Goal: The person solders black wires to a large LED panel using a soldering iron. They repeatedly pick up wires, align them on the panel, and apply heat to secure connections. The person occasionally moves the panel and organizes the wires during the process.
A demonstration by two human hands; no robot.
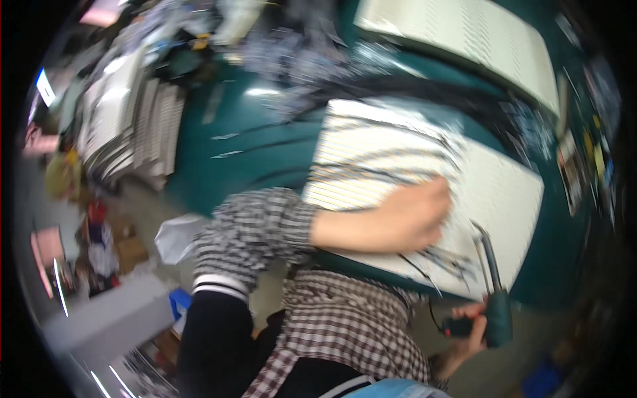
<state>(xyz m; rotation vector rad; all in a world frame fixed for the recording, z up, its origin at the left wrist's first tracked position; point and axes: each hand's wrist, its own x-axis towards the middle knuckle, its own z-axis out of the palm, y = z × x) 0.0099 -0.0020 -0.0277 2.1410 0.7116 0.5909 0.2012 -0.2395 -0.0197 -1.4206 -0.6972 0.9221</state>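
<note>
My left hand (pixel 419 213) is closed, with the fingers curled, over a white ribbed board (pixel 504 199) on the green table. Whatever lies in its fingers is hidden and blurred. Several thin dark cables (pixel 378 171) run across the board beside this hand, toward the left. Short grey leads (pixel 448 260) lie just below its fingers. At the lower right, my right hand (pixel 472 330) grips the handle of a dark green pistol-shaped tool (pixel 499 320). The tool's long thin metal nozzle, bent at the end, points up over the board's right part.
A second white ribbed board (pixel 464 33) lies at the far right of the green table (pixel 232 132). Clear plastic wrapping and dark cable bundles (pixel 424 89) stretch between the boards. Stacked white ribbed sheets (pixel 126 126) stand on the left. Boxes (pixel 126 242) sit below them.
</note>
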